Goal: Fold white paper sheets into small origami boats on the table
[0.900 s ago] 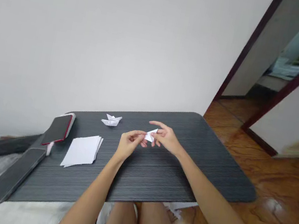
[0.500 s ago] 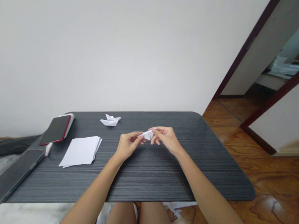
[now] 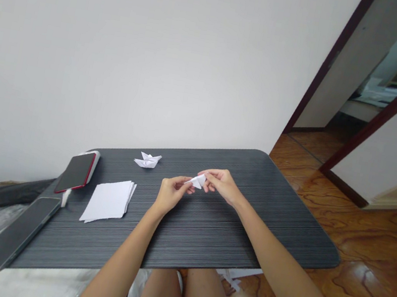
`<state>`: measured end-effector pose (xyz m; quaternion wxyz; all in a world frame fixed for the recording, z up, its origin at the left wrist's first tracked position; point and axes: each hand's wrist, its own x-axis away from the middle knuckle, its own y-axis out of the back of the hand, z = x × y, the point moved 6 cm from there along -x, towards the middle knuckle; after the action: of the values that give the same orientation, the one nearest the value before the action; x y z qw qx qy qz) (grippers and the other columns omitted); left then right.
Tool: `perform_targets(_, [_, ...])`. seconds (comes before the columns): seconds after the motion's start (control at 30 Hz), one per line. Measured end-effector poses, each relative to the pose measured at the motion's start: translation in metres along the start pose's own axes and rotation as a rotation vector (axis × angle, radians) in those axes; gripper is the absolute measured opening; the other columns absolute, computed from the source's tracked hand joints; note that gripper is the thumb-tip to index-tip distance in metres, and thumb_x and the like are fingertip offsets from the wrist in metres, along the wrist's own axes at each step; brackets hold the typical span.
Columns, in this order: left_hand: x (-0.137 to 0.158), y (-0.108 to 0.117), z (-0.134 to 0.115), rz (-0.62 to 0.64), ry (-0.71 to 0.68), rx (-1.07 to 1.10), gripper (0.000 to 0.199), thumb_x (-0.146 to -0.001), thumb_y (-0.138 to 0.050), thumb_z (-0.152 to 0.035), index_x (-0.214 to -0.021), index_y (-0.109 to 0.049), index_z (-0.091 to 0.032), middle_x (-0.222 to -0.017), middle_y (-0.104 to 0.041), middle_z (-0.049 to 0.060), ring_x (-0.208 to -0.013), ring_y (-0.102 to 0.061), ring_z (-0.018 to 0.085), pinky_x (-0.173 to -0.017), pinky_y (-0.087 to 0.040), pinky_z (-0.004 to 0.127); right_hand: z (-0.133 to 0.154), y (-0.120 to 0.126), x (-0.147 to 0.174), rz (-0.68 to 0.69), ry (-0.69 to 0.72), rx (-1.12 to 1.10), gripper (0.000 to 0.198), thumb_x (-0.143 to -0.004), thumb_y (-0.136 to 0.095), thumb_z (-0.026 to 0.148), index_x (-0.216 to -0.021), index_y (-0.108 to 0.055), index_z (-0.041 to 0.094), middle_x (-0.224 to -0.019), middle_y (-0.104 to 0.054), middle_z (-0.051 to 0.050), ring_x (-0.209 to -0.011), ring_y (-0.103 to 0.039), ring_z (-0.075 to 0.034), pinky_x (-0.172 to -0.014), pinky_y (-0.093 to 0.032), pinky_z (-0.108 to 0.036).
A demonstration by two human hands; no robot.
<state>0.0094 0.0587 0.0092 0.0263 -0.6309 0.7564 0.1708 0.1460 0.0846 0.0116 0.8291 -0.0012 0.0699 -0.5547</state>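
Above the middle of the dark table I hold a small piece of folded white paper (image 3: 198,181) between both hands. My left hand (image 3: 174,191) pinches its left end, thumb on top. At the right end, the thumb and fingers of my right hand (image 3: 221,183) are closed on it. Its finer folds are too small to make out, and the fingertips cover both ends. A finished-looking white paper boat (image 3: 147,160) rests on the table to the left of my hands, near the wall. Nearer to me on the left lies a stack of white paper sheets (image 3: 108,200).
On the table's (image 3: 197,240) left side, a red-edged phone (image 3: 76,172) leans on a white stand. A larger dark phone (image 3: 16,234) lies by the near left corner. Behind the table rises a white wall (image 3: 184,54). Paper scraps (image 3: 231,277) lie on the wooden floor.
Both hands keep their grip on the folded paper and have barely moved. The whole view has shifted very slightly.
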Motion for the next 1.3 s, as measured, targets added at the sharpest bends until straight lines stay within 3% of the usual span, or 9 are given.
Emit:
perform_targets(0.57, [0.000,-0.005,0.007,0.059,0.183,0.175,0.035,-0.065,-0.062,-0.035,-0.083,-0.061,-0.005,-0.069,-0.068,0.012,-0.060,-0.065,0.021,-0.062,-0.053,0.033,-0.001,-0.001,0.001,-0.023,-0.005,0.099,0.038,-0.071,-0.054,0.042,-0.073,-0.063,0.006,-0.033,-0.044,0.004,-0.031,-0.034,-0.003,-0.038,-0.022,-0.019])
perform_targets(0.7, [0.000,-0.004,0.007,0.030,0.210,0.180,0.032,-0.065,-0.063,-0.034,-0.078,-0.061,-0.005,-0.065,-0.067,0.010,-0.057,-0.064,0.020,-0.059,-0.052,0.032,-0.006,-0.003,-0.001,-0.003,-0.008,0.084,0.035,-0.068,-0.057,0.042,-0.076,-0.063,0.008,-0.044,-0.052,0.002,-0.035,-0.038,-0.004,-0.039,-0.023,-0.019])
perform_targets(0.9, [0.000,-0.006,0.002,0.024,0.189,0.155,0.024,-0.066,-0.061,-0.031,-0.070,-0.058,-0.007,-0.056,-0.064,0.007,-0.047,-0.060,0.015,-0.047,-0.049,0.025,-0.014,-0.006,-0.001,-0.010,-0.013,0.108,0.026,-0.060,-0.066,0.035,-0.064,-0.061,0.010,-0.046,-0.052,0.002,-0.039,-0.037,-0.004,-0.040,-0.024,-0.019])
perform_targets(1.07, [0.003,-0.009,0.001,0.074,0.153,0.068,0.030,-0.073,-0.052,-0.038,-0.063,-0.054,-0.010,-0.047,-0.059,0.003,-0.034,-0.051,0.009,-0.032,-0.035,0.018,-0.013,-0.010,0.001,0.009,-0.020,0.114,0.024,-0.061,-0.064,0.034,-0.063,-0.059,0.010,-0.046,-0.052,0.002,-0.040,-0.039,-0.005,-0.041,-0.026,-0.019])
perform_targets(1.17, [0.005,-0.006,-0.002,0.034,0.079,-0.087,0.032,-0.076,-0.047,-0.039,-0.061,-0.053,-0.012,-0.038,-0.050,-0.003,-0.027,-0.039,0.005,-0.030,-0.027,0.016,-0.015,-0.014,0.001,0.014,-0.032,0.105,0.023,-0.064,-0.062,0.033,-0.065,-0.058,0.010,-0.050,-0.055,0.000,-0.040,-0.039,-0.004,-0.040,-0.026,-0.019])
perform_targets(1.3, [0.005,-0.007,-0.002,0.018,0.050,-0.161,0.031,-0.079,-0.043,-0.039,-0.063,-0.052,-0.013,-0.034,-0.044,-0.006,-0.025,-0.034,0.004,-0.032,-0.027,0.016,-0.020,-0.015,-0.001,0.010,-0.060,0.142,0.023,-0.069,-0.056,0.033,-0.070,-0.055,0.010,-0.049,-0.056,0.000,-0.036,-0.036,-0.004,-0.035,-0.022,-0.018])
